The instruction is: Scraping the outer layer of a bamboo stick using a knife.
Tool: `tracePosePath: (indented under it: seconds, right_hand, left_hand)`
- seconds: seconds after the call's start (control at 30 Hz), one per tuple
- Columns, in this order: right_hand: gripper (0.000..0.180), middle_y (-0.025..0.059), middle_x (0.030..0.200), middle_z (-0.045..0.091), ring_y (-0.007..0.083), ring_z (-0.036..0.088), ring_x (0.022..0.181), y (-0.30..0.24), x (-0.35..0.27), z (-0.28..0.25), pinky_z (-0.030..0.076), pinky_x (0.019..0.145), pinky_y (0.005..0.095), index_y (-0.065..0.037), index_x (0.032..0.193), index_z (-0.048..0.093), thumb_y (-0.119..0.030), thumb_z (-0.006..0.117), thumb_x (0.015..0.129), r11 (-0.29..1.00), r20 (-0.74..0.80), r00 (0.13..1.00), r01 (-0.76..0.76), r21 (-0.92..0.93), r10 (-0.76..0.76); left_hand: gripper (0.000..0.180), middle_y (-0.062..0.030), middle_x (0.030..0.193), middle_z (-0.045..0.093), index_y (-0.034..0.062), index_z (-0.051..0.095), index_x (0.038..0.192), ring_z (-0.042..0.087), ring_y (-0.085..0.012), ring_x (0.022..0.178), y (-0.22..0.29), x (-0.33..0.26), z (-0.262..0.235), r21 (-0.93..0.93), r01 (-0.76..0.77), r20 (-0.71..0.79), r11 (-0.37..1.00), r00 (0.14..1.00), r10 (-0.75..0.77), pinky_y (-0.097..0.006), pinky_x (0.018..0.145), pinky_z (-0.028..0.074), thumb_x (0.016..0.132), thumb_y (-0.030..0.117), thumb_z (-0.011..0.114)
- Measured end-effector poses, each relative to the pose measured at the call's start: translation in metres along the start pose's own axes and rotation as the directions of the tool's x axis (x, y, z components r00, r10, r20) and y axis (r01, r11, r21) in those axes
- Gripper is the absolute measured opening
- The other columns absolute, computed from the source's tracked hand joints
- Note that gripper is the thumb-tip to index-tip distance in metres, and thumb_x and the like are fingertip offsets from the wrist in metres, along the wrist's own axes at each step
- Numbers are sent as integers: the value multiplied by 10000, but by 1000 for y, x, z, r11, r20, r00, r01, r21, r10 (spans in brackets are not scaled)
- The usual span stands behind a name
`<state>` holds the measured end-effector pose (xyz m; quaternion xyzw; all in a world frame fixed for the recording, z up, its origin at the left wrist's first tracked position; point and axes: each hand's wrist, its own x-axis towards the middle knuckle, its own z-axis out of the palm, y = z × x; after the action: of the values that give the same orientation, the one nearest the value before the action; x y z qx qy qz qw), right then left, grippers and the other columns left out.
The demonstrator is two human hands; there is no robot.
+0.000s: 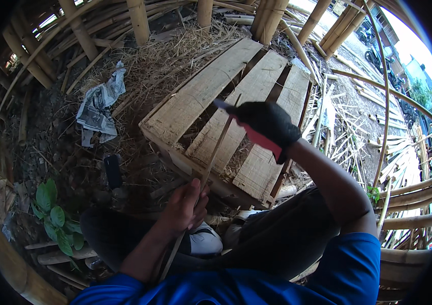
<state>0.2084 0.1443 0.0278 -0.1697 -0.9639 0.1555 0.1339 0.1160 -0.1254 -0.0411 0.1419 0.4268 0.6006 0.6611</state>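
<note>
My bare left hand [184,205] is closed around a long thin bamboo strip [216,149], which slants up from my lap over the wooden crate. On my right hand [267,123] is a black and red glove, its fingers wrapped round a knife whose handle is hidden in the grip. The knife's blade [222,104] points left, close to the strip's upper end; whether they touch I cannot tell. Below both hands lies the slatted wooden crate [200,114], with gaps between its pale boards.
Crumpled newspaper [99,109] and a dark flat object [112,172] lie on the ground at left, near a leafy green plant [53,218]. Dry shavings [170,63] spread behind the crate. Bamboo posts [138,23] stand at the back; split bamboo pieces [348,134] litter the right.
</note>
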Motion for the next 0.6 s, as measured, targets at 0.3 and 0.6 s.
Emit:
tracePosePath:
  seconds: [0.3, 0.6]
  right_hand:
    - [311, 95, 817, 718, 294, 700, 674, -1, 8, 6, 550, 628, 396, -144, 936, 728, -361, 526, 1028, 970, 113, 994, 24, -242, 3]
    - [455, 124, 881, 737, 354, 717, 870, -4, 12, 7, 560, 815, 417, -197, 939, 768, -555, 493, 994, 973, 179, 959, -203, -112, 221]
  left_hand:
    - [455, 44, 548, 337, 99, 458, 946, 286, -60, 369, 2, 1, 0, 15, 32, -52, 999, 998, -32, -238, 372, 253, 1079, 527, 376]
    - [451, 74, 523, 312, 132, 453, 951, 262, -39, 339, 4, 3, -2, -124, 53, 22, 991, 998, -51, -208, 352, 222, 1050, 572, 426]
